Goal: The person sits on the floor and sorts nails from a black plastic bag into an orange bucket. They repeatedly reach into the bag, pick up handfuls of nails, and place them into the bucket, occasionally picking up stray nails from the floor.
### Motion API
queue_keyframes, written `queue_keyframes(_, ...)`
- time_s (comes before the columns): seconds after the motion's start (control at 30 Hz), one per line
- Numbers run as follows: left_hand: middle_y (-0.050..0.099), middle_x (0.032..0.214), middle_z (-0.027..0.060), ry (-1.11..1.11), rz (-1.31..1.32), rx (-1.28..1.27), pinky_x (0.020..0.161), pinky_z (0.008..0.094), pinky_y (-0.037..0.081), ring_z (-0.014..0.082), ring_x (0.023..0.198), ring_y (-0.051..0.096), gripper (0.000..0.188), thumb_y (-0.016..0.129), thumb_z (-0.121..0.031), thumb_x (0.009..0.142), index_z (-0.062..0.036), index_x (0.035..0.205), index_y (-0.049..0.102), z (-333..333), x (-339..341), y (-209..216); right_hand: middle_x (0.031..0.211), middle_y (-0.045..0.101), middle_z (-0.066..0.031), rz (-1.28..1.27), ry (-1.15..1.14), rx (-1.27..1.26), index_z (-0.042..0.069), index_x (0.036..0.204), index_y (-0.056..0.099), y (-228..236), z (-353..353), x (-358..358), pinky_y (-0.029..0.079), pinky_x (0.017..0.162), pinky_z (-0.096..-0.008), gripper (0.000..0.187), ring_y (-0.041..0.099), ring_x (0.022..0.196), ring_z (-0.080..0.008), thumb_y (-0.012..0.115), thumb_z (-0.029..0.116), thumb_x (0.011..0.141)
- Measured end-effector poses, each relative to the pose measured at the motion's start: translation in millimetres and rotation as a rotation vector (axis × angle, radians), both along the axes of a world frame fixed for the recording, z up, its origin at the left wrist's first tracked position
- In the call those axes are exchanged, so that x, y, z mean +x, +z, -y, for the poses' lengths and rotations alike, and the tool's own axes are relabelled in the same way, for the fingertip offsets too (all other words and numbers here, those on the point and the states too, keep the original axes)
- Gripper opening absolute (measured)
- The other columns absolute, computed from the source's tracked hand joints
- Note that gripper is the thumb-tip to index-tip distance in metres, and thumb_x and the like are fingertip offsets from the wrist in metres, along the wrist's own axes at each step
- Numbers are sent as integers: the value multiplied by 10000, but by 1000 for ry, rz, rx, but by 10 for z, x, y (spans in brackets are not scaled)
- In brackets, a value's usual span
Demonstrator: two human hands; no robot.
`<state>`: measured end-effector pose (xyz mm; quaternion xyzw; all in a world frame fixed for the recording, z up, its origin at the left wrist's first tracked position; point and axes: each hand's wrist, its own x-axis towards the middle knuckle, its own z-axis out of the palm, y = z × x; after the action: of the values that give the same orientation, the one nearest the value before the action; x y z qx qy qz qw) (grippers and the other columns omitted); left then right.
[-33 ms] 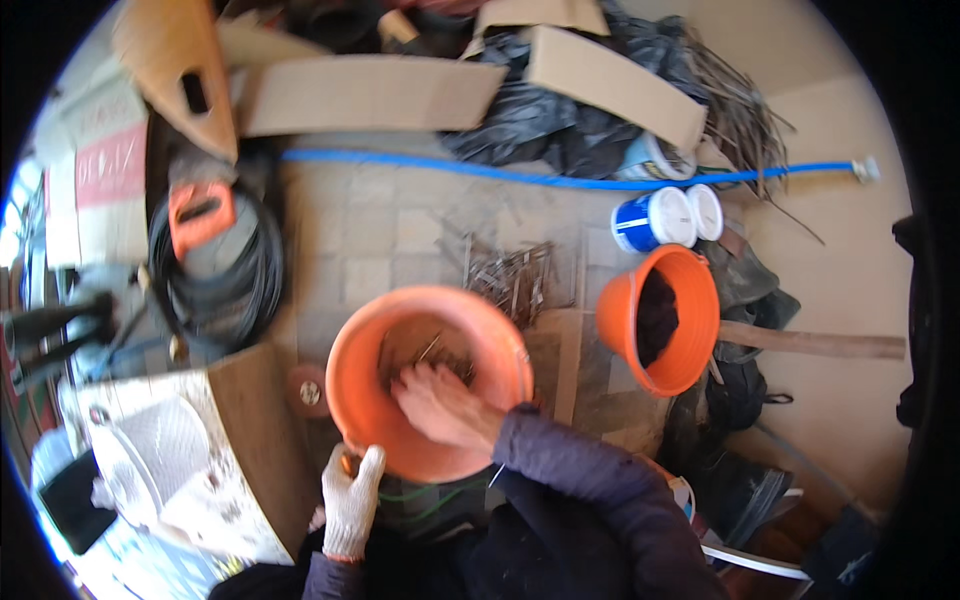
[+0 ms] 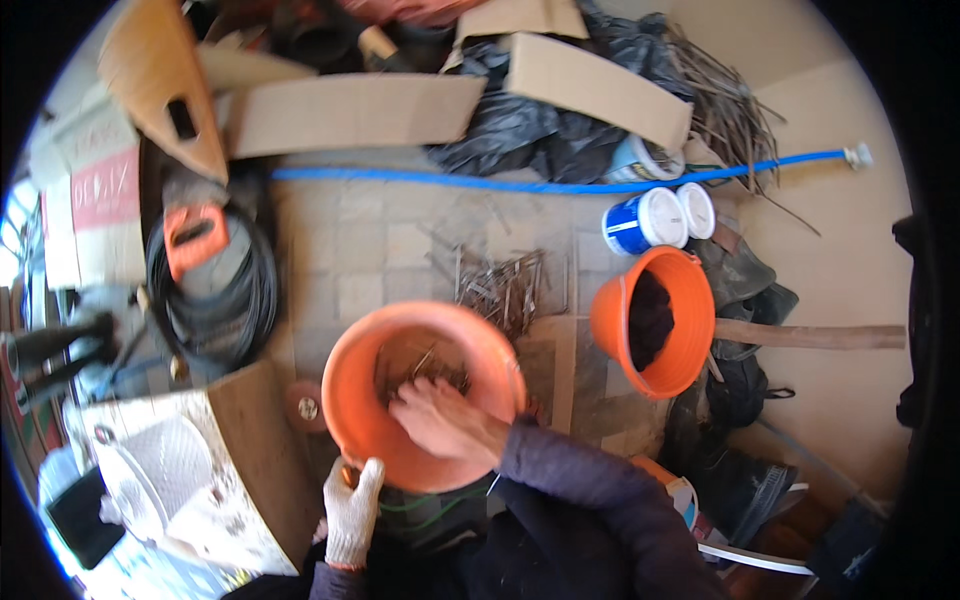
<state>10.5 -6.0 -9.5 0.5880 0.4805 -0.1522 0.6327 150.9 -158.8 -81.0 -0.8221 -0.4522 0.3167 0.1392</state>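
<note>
An orange bucket (image 2: 345,375) stands tilted before me, with thin metal pieces like nails (image 2: 428,362) at its bottom. My right hand (image 2: 440,415), bare, reaches inside it. Its fingers are bent and slightly apart over the metal pieces, fingertips partly hidden. My left hand (image 2: 350,510), in a white knitted glove, is closed at the bucket's near left rim, thumb and fingers around a small orange-brown part there. On the floor just beyond the bucket lies a loose pile of similar metal pieces (image 2: 510,285).
A second orange bucket (image 2: 605,320) with dark contents leans at the right, near blue-and-white tubs (image 2: 630,225). A blue pipe (image 2: 480,184) crosses behind. At the left are a coiled black hose (image 2: 265,300), an orange-handled saw (image 2: 195,240) and a wooden box (image 2: 255,440).
The view has shifted slightly, so the buckets and floor pile sit a little lower and further left. My right hand stays inside the bucket and my left at its rim.
</note>
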Motion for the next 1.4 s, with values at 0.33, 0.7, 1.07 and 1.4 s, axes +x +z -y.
queue_keyframes(0.33, 647, 645, 77, -14, -65, -40, 438, 283, 469, 164, 461, 579, 168, 674, -183, 950, -18, 958, 648, 61, 211, 188, 1135, 695, -178, 247, -908, 638, -4, 1209, 670, 1337, 986, 1820, 532, 949, -431, 318, 676, 1094, -342, 739, 190, 966)
queue_keyframes(0.7, 482, 587, -26, 239, 69, 127, 450, 290, 376, 114, 459, 447, 86, 649, -127, 955, -107, 913, 576, -57, 1239, 1097, 1159, 684, -188, 566, -710, 9, 94, 1231, 685, 1330, 1580, 4200, 333, 1116, -575, 478, 591, 1183, -384, 580, 508, 1017)
queue_keyframes(1.07, 497, 738, -18, 160, -22, 162, 535, 270, 390, 86, 605, 440, 32, 592, -60, 998, -58, 1015, 619, -108, 1348, 492, 1069, 697, -273, 334, -732, 347, -16, 1120, 656, 1303, 1552, 5619, 538, 847, -478, 391, 693, 994, -430, 738, 320, 938)
queue_keyframes(1.4, 468, 831, -23, 332, -128, -63, 550, 207, 378, 60, 631, 411, 306, 500, -23, 1043, -58, 1345, 535, -64, 1149, 258, 957, 764, -106, 95, -1012, 598, -39, 1138, 724, 1407, 1971, 5548, 564, 777, -338, 273, 687, 857, -145, 726, 156, 946)
